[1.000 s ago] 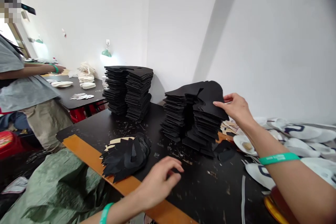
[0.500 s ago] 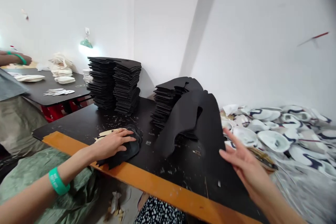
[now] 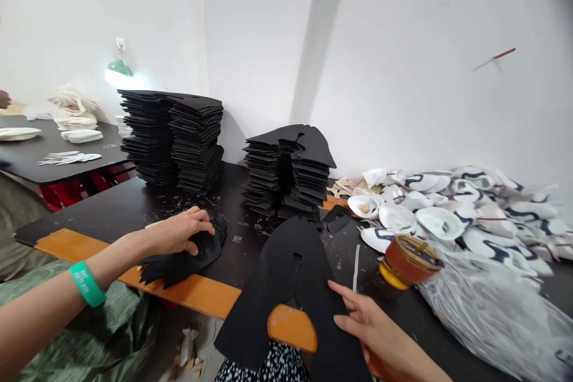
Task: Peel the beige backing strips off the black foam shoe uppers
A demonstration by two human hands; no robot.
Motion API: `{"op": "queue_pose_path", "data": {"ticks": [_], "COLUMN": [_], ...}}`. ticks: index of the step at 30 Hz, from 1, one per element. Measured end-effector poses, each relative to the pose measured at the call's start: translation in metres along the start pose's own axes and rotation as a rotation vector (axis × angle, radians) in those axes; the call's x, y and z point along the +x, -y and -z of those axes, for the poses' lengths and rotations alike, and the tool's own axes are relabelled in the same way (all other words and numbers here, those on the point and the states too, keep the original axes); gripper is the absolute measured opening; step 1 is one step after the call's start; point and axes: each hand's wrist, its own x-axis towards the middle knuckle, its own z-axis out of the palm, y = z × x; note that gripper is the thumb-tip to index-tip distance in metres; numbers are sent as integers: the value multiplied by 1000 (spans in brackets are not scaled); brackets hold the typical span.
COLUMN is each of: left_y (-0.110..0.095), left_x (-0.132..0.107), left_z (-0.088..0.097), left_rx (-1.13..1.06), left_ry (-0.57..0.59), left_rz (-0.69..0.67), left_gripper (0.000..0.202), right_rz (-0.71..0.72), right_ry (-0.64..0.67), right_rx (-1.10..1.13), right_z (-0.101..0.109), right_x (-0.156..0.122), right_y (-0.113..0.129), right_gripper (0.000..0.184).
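Note:
In front of my body a flat black U-shaped cut piece [image 3: 262, 280] lies over the table's front edge, its curved end towards the wall. My right hand [image 3: 373, 325] holds it by the right side, fingers at the edge. Farther left, my left hand [image 3: 179, 233] is closed over a low pile of small dark pieces [image 3: 208, 256], with fingers and thumb gripping the top one; part of the pile is hidden under the palm. Beyond the held piece stands a stack of matching black U-shaped pieces [image 3: 311, 152], and a taller stack [image 3: 150, 137] rises to its left.
On the right are a heap of white and navy shoe uppers [image 3: 443, 221], an amber pot [image 3: 409, 259] and a clear plastic bag [image 3: 487, 304]. A single dark piece [image 3: 336, 218] lies near the shorter stack. Another table [image 3: 27, 158] at left holds pale pieces.
The U-shaped piece has come away from the shorter stack, down and towards my body, with my right hand. My left fingers have curled in on the small pile. The view has turned right.

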Motion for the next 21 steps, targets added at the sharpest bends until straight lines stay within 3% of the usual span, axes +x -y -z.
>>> {"op": "queue_pose_path", "data": {"ticks": [3, 5, 9, 12, 17, 19, 21], "left_y": [5, 10, 17, 9, -44, -72, -99], "left_x": [3, 4, 1, -1, 18, 36, 57], "left_z": [-2, -5, -6, 2, 5, -7, -28], "left_rx": [-75, -148, -327, -597, -1140, -1220, -1235], "left_ry": [-12, -28, -140, -231, -345, -335, -272], "left_rz": [-6, 11, 79, 175, 374, 388, 358], "left_gripper": [30, 20, 10, 18, 37, 34, 33], "right_rz": [78, 123, 215, 245, 310, 314, 286], "right_ry": [-62, -114, -166, -200, -180, -77, 60], "right_rx": [-408, -553, -560, -575, -443, -176, 148], "right_z": [4, 6, 7, 5, 0, -7, -17], "right_x": [11, 19, 36, 46, 63, 73, 84], "right_y": [11, 17, 25, 30, 45, 54, 62], "right_gripper": [51, 41, 34, 35, 38, 31, 37]}}
